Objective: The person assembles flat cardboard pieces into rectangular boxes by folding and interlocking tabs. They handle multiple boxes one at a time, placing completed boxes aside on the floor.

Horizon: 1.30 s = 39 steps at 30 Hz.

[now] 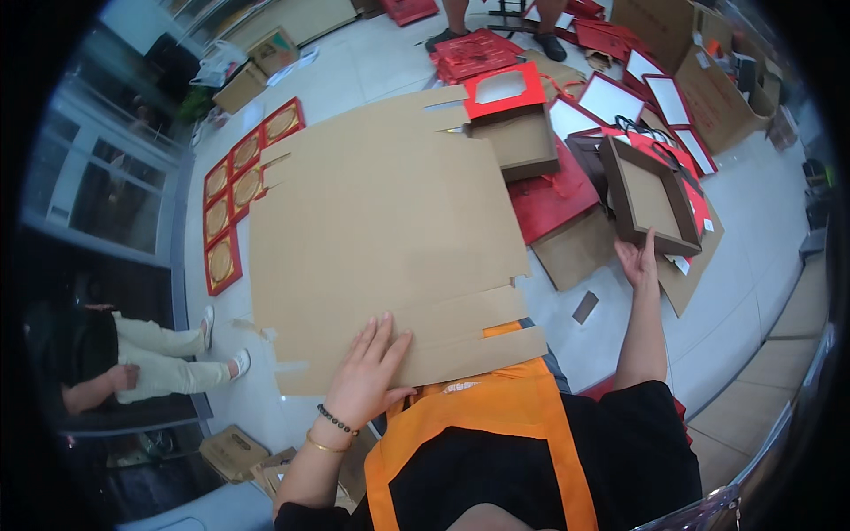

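A large flattened cardboard sheet with slotted flaps is spread out in front of me. My left hand lies on its near edge, fingers stretched out flat, holding nothing. Off to the right, my right hand grips the near end of a shallow, dark brown open box. That box is tilted, and its tan inside shows no contents. Next to the sheet's far right corner sits a second brown box, with a red windowed lid behind it.
Red trays with round gold pieces line the floor at left. Red and white box parts are heaped at far right, beside a large carton. A person in pale trousers stands at left; another person's feet show at the back.
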Each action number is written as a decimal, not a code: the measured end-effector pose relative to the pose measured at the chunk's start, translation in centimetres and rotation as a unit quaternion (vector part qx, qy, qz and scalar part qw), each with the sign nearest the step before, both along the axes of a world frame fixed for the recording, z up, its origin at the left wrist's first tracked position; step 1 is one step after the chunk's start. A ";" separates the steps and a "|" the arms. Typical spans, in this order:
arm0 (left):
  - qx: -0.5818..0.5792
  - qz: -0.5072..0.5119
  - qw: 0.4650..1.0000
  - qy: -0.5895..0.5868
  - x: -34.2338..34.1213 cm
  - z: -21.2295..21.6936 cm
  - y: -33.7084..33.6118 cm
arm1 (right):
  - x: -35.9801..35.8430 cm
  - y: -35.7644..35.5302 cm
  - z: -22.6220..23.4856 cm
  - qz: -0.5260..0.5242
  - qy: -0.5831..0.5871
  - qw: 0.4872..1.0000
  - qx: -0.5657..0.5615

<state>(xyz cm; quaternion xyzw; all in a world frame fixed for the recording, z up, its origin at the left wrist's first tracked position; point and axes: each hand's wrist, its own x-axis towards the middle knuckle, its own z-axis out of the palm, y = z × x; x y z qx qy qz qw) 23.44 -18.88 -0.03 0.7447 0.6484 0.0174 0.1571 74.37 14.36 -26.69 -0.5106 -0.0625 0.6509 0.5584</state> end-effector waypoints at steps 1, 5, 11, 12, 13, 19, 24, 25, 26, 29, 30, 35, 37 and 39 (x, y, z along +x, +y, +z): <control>0.001 -0.003 1.000 0.002 -0.2 0.2 -0.1 | -0.6 0.1 0.9 0.055 -0.044 0.993 -0.097; -0.003 -0.028 1.000 0.011 -0.8 -0.1 -0.1 | -5.4 -3.2 7.9 0.378 -0.402 0.831 -0.069; -0.012 -0.091 0.996 0.017 -2.0 0.9 0.4 | -18.1 -7.8 18.0 0.520 -0.381 0.722 0.252; -0.014 -0.099 0.995 0.009 -2.2 1.2 0.7 | -19.6 -7.8 17.9 0.498 -0.395 0.736 0.233; -0.017 -0.107 0.994 0.003 -2.2 1.7 0.8 | -21.2 -7.5 16.6 0.475 -0.405 0.751 0.215; -0.003 -0.107 0.994 -0.002 -0.5 1.1 -0.6 | -26.2 -4.7 16.3 0.458 -0.495 0.697 0.244; 0.016 -0.065 0.997 0.027 2.5 -0.5 -2.3 | -27.8 -6.0 20.2 0.378 -0.636 0.609 0.285; 0.018 -0.059 0.998 -0.012 2.1 -0.5 -2.3 | -27.7 -6.0 19.7 0.360 -0.638 0.605 0.313; 0.021 -0.053 0.997 -0.050 1.5 -0.4 -2.2 | -27.5 -5.8 18.7 0.340 -0.639 0.600 0.342; -0.001 -0.015 0.971 -0.239 -1.8 -0.4 -1.8 | -28.4 -5.8 17.3 0.324 -0.626 0.615 0.353; -0.028 0.025 0.954 -0.297 -2.3 -0.6 -1.9 | -28.9 -5.7 16.9 0.326 -0.619 0.626 0.344; -0.024 0.250 0.861 -0.443 -4.1 -2.2 -3.3 | -29.8 -3.8 17.0 0.438 -0.575 0.645 0.248; 0.171 0.365 0.866 -0.296 -7.1 -3.4 -3.2 | -30.1 -3.9 17.5 0.427 -0.569 0.660 0.240; 0.222 0.419 0.880 0.031 -12.5 -4.0 -3.3 | -30.2 -4.2 17.2 0.362 -0.633 0.635 0.257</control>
